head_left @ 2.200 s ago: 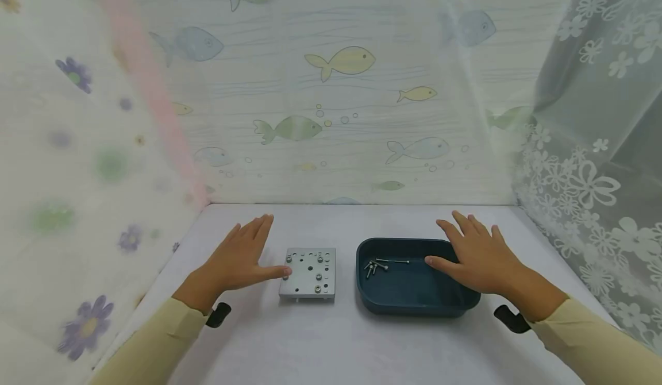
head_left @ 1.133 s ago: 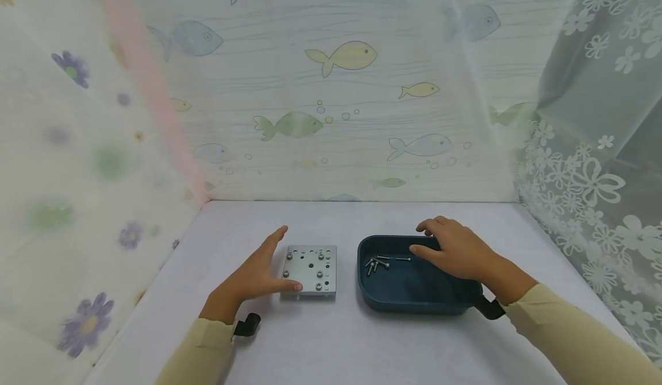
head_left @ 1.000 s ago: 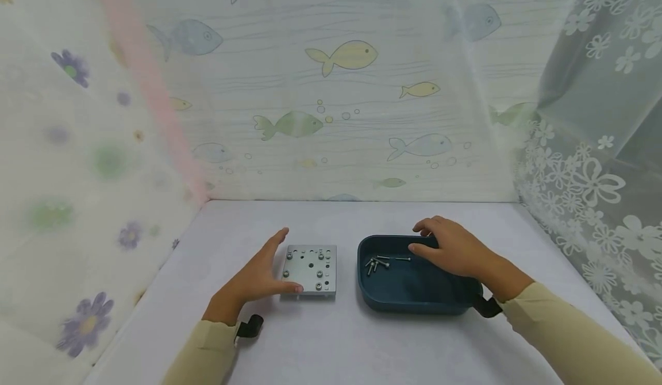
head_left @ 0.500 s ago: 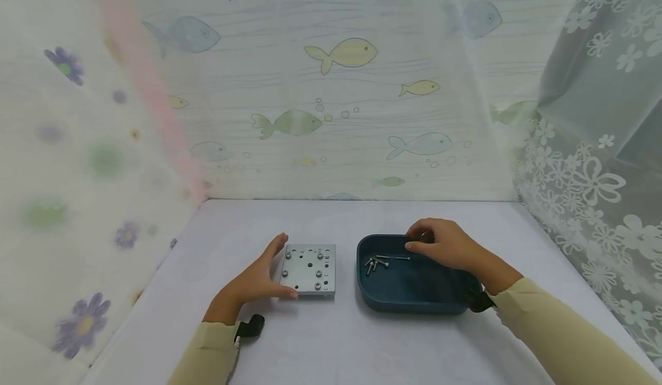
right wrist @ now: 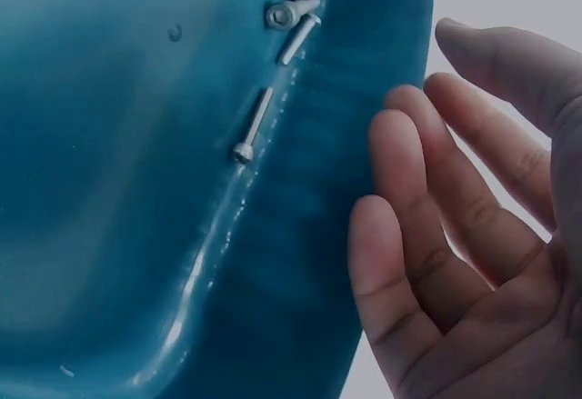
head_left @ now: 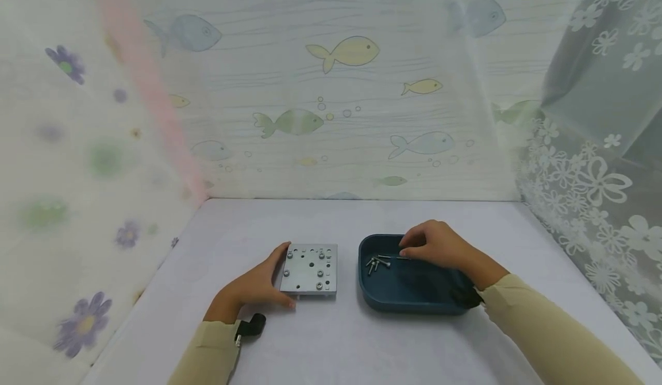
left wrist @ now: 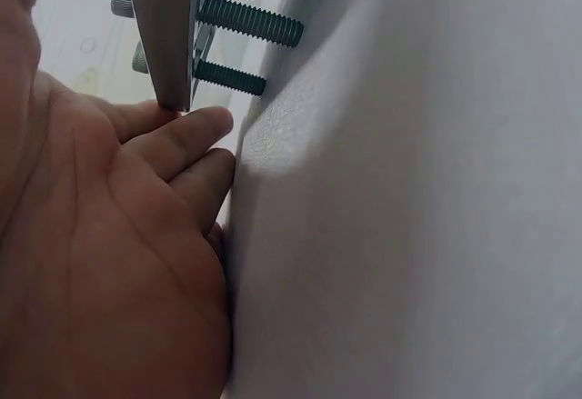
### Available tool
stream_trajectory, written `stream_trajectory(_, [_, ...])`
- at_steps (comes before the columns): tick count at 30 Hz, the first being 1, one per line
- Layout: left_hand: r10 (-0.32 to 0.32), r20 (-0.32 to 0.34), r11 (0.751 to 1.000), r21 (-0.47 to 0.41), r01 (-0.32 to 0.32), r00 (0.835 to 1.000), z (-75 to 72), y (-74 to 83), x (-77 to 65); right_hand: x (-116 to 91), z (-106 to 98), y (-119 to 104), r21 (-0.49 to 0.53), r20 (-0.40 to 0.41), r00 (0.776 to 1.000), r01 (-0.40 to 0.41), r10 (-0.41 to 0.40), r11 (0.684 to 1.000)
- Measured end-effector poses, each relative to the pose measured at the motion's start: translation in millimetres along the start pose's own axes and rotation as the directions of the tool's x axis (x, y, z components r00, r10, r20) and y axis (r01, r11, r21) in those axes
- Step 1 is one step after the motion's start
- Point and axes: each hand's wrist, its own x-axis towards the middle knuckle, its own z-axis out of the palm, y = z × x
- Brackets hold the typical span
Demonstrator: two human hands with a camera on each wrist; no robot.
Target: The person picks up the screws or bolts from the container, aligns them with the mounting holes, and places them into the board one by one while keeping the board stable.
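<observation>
A square silver metal plate (head_left: 301, 281) with holes and several socket-head screws lies on the table, left of centre. My left hand (head_left: 258, 284) curves loosely around its left side, fingertips at the far left corner and thumb before the near edge. In the left wrist view, fingers come up to the plate (left wrist: 164, 35), and threaded screw ends (left wrist: 250, 22) stick out of its underside. My right hand (head_left: 437, 250) is over a dark blue tray (head_left: 414, 306), fingers bent and holding nothing. A lone screw (right wrist: 257, 126) lies below it, near a small group of screws (head_left: 374, 266).
A white-covered table (head_left: 341, 345) runs to a fish-print curtain (head_left: 331, 143) at the back. A flower-print curtain (head_left: 77, 201) hangs at left, a lace one (head_left: 595, 201) at right. A black wrist camera (head_left: 251, 326) sits at the left cuff.
My left hand has moved right, up to the plate, and its thumb has dropped in front of the near edge. My right hand has moved left over the tray, its fingers drawing together.
</observation>
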Motion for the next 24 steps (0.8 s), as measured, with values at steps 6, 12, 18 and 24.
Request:
stream_trajectory(6, [0.015,-0.043,0.999,0.044,-0.013,0.999,-0.7,0.1,3.9,9,5,1,0.007,0.023,0.999,0.026,-0.026,1.000])
stream_trajectory(12, [0.011,-0.036,0.997,0.072,-0.009,0.999,-1.1,3.2,5.6,15,7,0,0.013,0.041,0.999,0.025,-0.025,1.000])
stream_trajectory(18, [0.028,-0.018,0.993,0.116,-0.026,0.999,1.7,13.7,9.0,17,7,0,0.045,0.067,0.998,-0.007,0.004,0.999])
stream_trajectory(24, [-0.013,-0.006,0.987,0.162,0.014,1.000,3.9,21.0,12.0,20,13,3,0.080,0.110,0.993,-0.040,0.031,0.996])
